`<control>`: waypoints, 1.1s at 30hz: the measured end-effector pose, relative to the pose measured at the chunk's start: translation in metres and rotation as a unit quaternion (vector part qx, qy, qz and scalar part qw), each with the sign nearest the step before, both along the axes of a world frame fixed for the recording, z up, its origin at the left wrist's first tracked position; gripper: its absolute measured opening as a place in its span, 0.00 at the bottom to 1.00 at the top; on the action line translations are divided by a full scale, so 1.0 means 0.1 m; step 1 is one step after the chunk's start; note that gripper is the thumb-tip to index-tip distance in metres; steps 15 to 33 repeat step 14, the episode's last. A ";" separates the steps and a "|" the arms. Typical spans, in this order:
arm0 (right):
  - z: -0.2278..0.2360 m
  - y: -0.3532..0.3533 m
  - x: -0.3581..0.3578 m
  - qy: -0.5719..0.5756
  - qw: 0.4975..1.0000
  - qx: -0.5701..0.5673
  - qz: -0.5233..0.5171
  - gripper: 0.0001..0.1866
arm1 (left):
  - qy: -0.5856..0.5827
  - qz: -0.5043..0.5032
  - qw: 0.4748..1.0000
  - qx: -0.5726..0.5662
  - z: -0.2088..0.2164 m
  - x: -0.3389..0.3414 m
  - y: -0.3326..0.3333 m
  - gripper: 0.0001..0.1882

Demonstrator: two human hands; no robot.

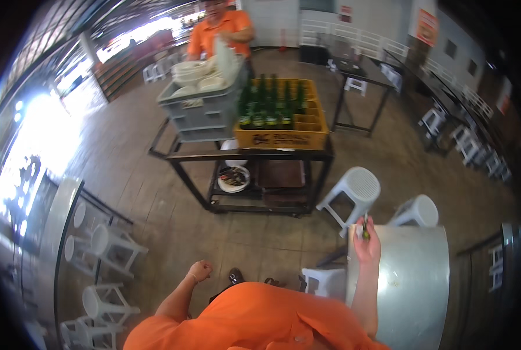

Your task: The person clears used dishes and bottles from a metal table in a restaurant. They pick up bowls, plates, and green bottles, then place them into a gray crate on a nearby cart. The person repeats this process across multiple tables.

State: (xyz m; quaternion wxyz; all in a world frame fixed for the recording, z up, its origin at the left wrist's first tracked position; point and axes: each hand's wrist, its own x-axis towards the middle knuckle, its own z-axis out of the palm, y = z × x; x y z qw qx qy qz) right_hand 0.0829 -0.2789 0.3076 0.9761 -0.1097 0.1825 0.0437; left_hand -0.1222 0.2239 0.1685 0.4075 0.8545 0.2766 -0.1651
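Observation:
My right hand (367,245) is raised over the left edge of the metal table (415,280). Its fingers are closed round what looks like a green bottle (365,231), small in view and partly hidden by the hand. My left hand (199,270) hangs low above the floor with its fingers curled in, and no object shows in it. Ahead stands a dark metal cart (260,155). On it, a yellow crate (314,139) holds several upright green bottles (266,108), with open slots along its right side. Beside the crate, a grey bin (199,121) is piled with pale bowls (191,74).
Another person (228,29) in an orange shirt stands behind the bin, handling something pale. The cart's lower shelf carries a white bucket (233,185) of scraps and a brown tray (281,174). White stools (358,185) stand beyond the metal table. More stools (115,245) cluster at the left table (65,201).

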 end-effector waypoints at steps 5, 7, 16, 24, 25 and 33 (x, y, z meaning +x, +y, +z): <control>0.77 2.49 1.23 -0.199 0.949 -0.114 0.218 0.17 | -0.004 0.200 0.978 -0.060 -0.84 -1.22 1.20 0.11; 1.01 3.45 1.53 -0.260 0.918 -0.134 0.269 0.17 | 0.050 0.117 0.992 0.027 -1.48 -1.99 1.66 0.10; 1.78 5.96 2.85 -0.470 0.701 -0.534 0.047 0.09 | 0.267 0.071 0.939 0.202 -1.92 -2.98 2.54 0.18; 1.78 5.96 2.85 -0.470 0.701 -0.534 0.047 0.09 | 0.267 0.071 0.939 0.202 -1.92 -2.98 2.54 0.18; 1.78 5.96 2.85 -0.470 0.701 -0.534 0.047 0.09 | 0.267 0.071 0.939 0.202 -1.92 -2.98 2.54 0.18; 1.78 5.96 2.85 -0.470 0.701 -0.534 0.047 0.09 | 0.267 0.071 0.939 0.202 -1.92 -2.98 2.54 0.18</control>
